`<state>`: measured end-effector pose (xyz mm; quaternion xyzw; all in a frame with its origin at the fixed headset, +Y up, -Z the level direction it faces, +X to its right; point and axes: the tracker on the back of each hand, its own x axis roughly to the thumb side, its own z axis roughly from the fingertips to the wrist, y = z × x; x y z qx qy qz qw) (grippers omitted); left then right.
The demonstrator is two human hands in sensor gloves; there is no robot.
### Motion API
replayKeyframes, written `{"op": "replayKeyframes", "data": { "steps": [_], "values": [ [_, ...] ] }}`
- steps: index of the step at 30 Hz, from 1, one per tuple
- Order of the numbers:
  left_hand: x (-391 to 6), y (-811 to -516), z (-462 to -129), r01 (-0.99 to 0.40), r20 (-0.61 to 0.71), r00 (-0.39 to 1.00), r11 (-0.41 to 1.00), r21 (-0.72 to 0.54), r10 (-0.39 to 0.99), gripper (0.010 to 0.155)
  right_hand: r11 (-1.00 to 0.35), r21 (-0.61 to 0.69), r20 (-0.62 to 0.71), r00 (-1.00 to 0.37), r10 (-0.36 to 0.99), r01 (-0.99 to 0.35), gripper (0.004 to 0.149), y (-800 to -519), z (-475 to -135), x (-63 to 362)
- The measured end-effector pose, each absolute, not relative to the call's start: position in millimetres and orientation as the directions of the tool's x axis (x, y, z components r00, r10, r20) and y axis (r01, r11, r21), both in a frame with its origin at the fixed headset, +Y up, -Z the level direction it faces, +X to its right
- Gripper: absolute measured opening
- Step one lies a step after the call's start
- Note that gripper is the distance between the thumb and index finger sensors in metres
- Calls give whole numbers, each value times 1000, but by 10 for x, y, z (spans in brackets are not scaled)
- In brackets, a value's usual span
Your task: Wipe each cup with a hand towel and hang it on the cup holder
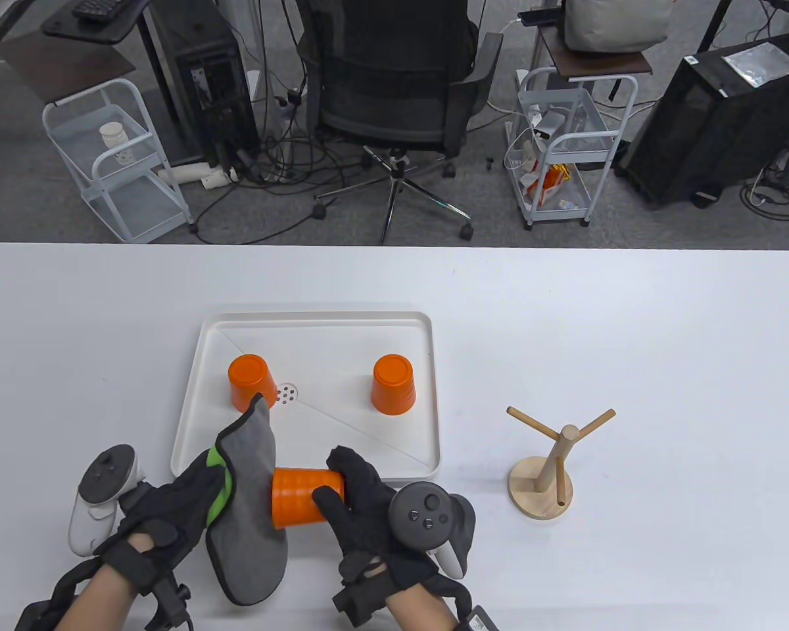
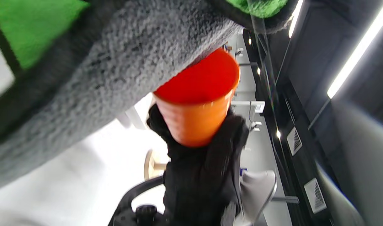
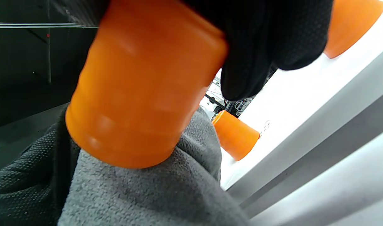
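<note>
My right hand (image 1: pixel 345 490) grips an orange cup (image 1: pixel 302 496) sideways above the table's near edge, its mouth turned left. My left hand (image 1: pixel 184 499) holds a grey and green hand towel (image 1: pixel 250 499) and presses it against the cup's open end. In the left wrist view the towel (image 2: pixel 100 78) covers part of the cup's rim (image 2: pixel 200 91). In the right wrist view the cup (image 3: pixel 141 94) meets the towel (image 3: pixel 141 191). Two more orange cups (image 1: pixel 251 381) (image 1: pixel 392 384) stand upside down in the white tray (image 1: pixel 315 322). The wooden cup holder (image 1: pixel 542 470) stands bare at the right.
The tray has a small drain (image 1: pixel 286 393) near its middle. Beyond the table's far edge are an office chair (image 1: pixel 394 85), two white carts (image 1: pixel 121 158) (image 1: pixel 565 144) and computer towers on the floor.
</note>
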<state>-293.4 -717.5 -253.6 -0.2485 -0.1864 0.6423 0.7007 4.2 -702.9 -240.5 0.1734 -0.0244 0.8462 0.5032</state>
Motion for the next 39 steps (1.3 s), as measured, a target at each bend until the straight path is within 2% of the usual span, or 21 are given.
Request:
{"op": "replayKeyframes", "data": {
  "steps": [5,15,29,39],
  "values": [
    [-2770,-7247,-2558,-723,-41,29,-7,-691,999,61,-447,126,292,-398,870,-885,69,-7030,-2425,96],
    [-2579,-7346,-2523,-606,25,15,29,-795,1000,65,-422,136,287,-372,883,-896,69,-7037,-2436,120],
    [-2524,-7341,-2485,-533,101,78,127,-836,992,68,-390,192,293,-327,899,-901,69,-7040,-2419,97],
    [-2518,-7327,-2481,-522,96,68,118,-845,993,79,-412,226,329,-329,885,-883,70,-7037,-2387,35]
  ]
}}
